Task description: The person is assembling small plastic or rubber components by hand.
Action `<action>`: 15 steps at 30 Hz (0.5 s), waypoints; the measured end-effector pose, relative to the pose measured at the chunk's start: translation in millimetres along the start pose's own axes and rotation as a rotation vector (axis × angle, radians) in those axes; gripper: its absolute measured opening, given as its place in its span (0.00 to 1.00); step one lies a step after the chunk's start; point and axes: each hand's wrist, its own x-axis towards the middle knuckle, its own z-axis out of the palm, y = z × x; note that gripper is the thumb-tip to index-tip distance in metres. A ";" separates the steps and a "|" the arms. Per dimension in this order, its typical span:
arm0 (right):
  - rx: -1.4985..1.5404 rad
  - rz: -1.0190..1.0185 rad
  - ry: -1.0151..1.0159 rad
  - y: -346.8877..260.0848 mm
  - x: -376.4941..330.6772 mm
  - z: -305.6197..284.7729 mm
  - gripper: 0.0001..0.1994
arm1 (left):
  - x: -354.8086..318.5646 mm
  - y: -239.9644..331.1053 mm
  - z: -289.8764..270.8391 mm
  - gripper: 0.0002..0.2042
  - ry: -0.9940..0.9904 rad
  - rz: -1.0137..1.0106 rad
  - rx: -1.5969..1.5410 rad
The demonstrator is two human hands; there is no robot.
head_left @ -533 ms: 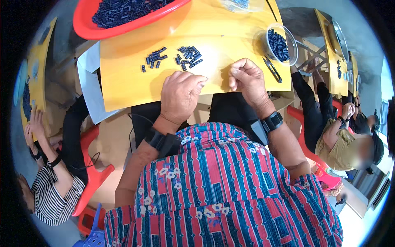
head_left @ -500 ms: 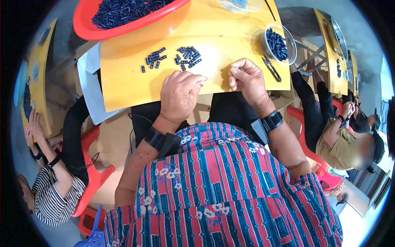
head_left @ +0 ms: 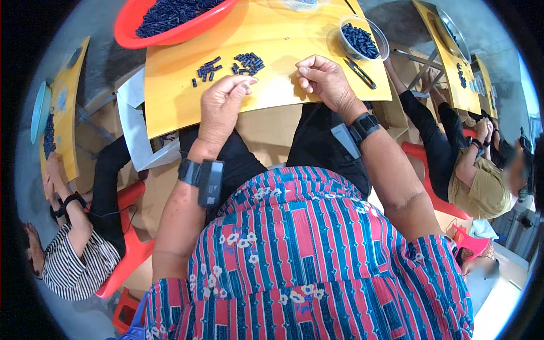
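Small dark blue plastic pieces (head_left: 248, 62) are getting picked off the yellow wooden board (head_left: 283, 96), one pinch at a time.

We're looking down at a loose scatter of them lying flat near the middle of the board, a few more stragglers (head_left: 207, 68) just to the left. Our left hand (head_left: 220, 107) is reaching in with thumb and forefinger closing together right at the near edge of the pile, though we can't tell if a piece is actually between them. Our right hand (head_left: 324, 79) is curled loosely beside it, fingertips pinched, and whatever it's holding is too small to make out. We're guessing this is the pick-up step, so next calls for a careful fine pinch. Round clear bowl (head_left: 364, 38) and red plastic basin (head_left: 170, 17) are both holding more pieces.
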 end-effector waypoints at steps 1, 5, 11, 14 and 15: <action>0.001 -0.007 -0.005 1.3 2.4 0.1 0.04 | 1.1 4.6 -4.7 0.07 0.060 0.005 -0.029; 0.000 -0.031 0.010 0.1 9.1 1.1 0.04 | -1.3 46.0 -36.2 0.06 0.070 0.089 -0.179; -0.110 -0.056 0.000 -4.5 24.6 -5.8 0.04 | -12.7 147.6 -84.2 0.09 -0.222 0.136 -0.971; -0.145 -0.051 -0.010 -7.7 33.3 -3.6 0.04 | -15.0 183.9 -98.6 0.12 -0.335 0.161 -1.013; -0.144 -0.051 -0.015 -6.2 36.9 -3.0 0.04 | -29.7 181.9 -133.9 0.12 -0.328 0.171 -0.987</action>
